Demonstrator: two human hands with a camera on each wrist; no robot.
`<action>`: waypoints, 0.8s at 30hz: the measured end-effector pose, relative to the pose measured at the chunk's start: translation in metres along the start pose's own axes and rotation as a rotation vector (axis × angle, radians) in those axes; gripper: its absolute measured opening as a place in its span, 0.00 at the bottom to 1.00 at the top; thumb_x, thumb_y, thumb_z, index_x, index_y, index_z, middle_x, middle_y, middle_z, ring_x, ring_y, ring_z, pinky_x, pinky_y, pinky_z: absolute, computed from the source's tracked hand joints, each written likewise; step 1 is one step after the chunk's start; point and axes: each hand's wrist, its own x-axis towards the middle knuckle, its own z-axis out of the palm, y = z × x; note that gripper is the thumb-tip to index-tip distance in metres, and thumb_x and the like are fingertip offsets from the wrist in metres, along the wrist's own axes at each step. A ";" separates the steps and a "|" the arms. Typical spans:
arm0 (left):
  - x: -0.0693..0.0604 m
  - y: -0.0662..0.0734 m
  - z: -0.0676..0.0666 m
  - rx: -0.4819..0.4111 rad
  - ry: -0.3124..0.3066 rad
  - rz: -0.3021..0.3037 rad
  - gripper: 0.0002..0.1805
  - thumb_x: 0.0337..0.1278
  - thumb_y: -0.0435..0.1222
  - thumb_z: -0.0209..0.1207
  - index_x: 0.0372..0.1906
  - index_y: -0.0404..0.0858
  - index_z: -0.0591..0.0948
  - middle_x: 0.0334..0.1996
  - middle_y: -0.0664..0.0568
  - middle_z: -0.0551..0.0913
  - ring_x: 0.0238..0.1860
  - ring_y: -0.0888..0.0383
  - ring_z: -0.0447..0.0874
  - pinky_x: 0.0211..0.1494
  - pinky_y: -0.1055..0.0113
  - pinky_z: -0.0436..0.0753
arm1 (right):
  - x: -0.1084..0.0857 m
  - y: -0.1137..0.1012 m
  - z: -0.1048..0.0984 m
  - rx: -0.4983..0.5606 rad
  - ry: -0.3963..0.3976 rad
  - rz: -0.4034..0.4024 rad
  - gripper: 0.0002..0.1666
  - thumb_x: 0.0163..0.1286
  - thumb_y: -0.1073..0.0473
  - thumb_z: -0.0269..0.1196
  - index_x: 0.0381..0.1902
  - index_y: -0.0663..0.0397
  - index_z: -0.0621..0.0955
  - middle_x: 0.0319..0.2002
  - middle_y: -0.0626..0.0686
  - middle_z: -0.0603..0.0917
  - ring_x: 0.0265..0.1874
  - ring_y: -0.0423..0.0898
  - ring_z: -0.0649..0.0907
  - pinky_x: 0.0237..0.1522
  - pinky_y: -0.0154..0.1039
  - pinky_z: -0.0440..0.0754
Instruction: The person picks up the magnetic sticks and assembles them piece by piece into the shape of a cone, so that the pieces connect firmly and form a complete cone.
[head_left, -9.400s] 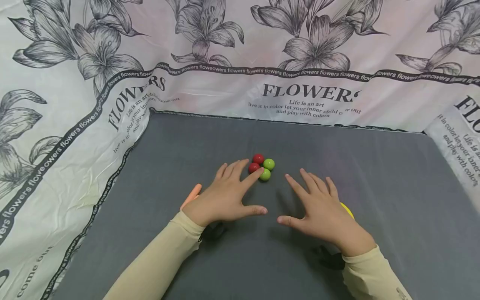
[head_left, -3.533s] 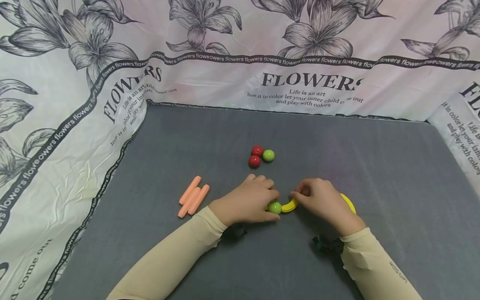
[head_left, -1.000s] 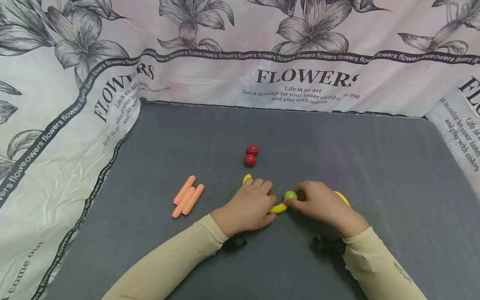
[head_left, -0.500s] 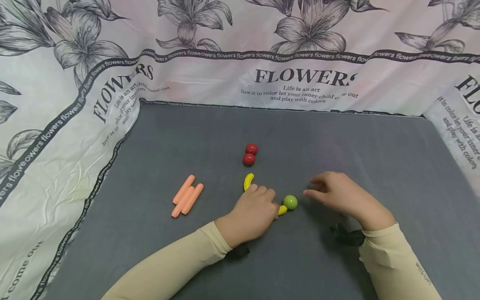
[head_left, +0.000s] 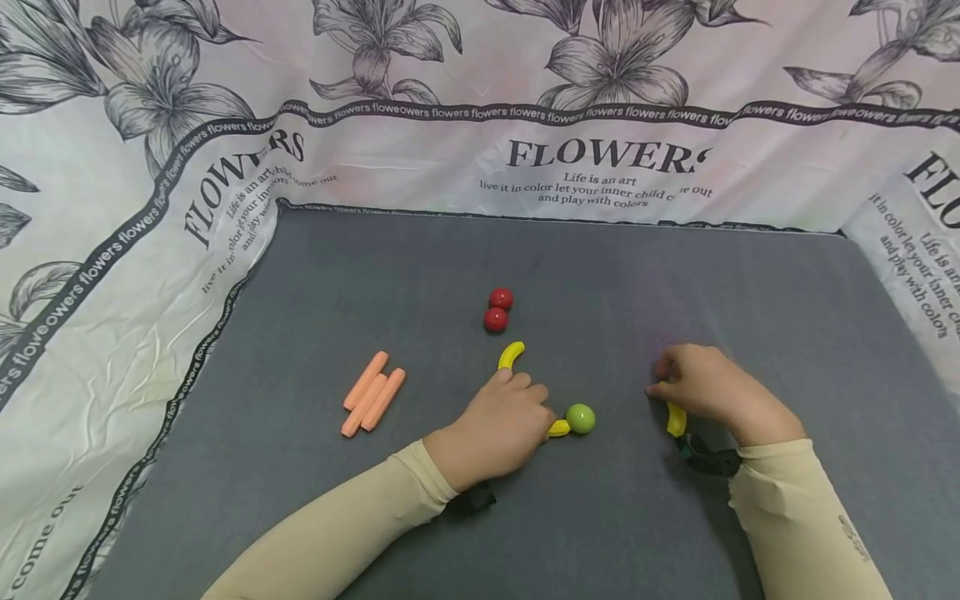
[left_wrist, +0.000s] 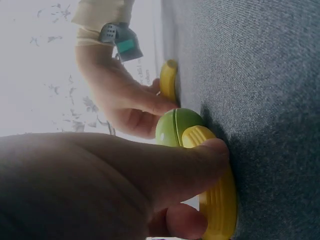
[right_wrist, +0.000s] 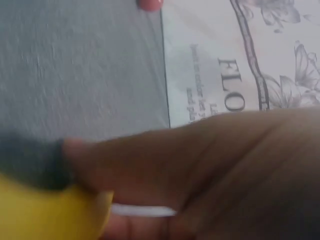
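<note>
My left hand (head_left: 495, 429) pinches a yellow curved piece (head_left: 558, 428); in the left wrist view its thumb lies over this ridged piece (left_wrist: 220, 200). A green ball (head_left: 581, 418) touches the piece's right end. Beyond the left knuckles another yellow curved end (head_left: 512, 355) shows; whether it is a separate piece is hidden. Farther right, my right hand (head_left: 716, 392) grips a yellow piece (head_left: 676, 419) between thumb and fingers. In the right wrist view this piece (right_wrist: 45, 215) is blurred under the thumb. What lies beneath the left palm cannot be seen.
Two red balls (head_left: 496, 319) touch each other behind the left hand. Several orange sticks (head_left: 383, 400) lie side by side at the left on the grey table (head_left: 600, 533). A flower-printed sheet (head_left: 420, 179) rises along the back and left edges.
My right hand has let go of the green ball, moved right and taken hold of a yellow piece. The green ball sits slightly nearer the front. The yellow end behind my left hand has shifted right.
</note>
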 end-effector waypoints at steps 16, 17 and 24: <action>0.000 0.000 0.000 0.041 0.044 0.019 0.07 0.64 0.48 0.70 0.31 0.55 0.91 0.28 0.61 0.81 0.29 0.59 0.72 0.37 0.64 0.68 | 0.004 -0.036 0.017 0.166 0.163 -0.150 0.07 0.72 0.56 0.71 0.38 0.52 0.84 0.30 0.46 0.85 0.24 0.42 0.78 0.28 0.39 0.76; 0.000 0.000 0.000 0.042 0.044 0.019 0.07 0.64 0.48 0.70 0.30 0.54 0.90 0.28 0.61 0.81 0.29 0.59 0.72 0.37 0.64 0.68 | 0.005 -0.036 0.018 0.173 0.166 -0.160 0.07 0.72 0.56 0.71 0.38 0.52 0.85 0.30 0.46 0.85 0.24 0.42 0.78 0.28 0.39 0.76; 0.000 0.000 -0.004 0.018 0.007 0.021 0.07 0.64 0.47 0.70 0.29 0.55 0.90 0.27 0.60 0.80 0.29 0.59 0.73 0.37 0.64 0.69 | 0.011 -0.039 0.031 0.187 0.163 -0.207 0.06 0.72 0.57 0.71 0.37 0.51 0.84 0.28 0.45 0.83 0.23 0.41 0.77 0.27 0.37 0.76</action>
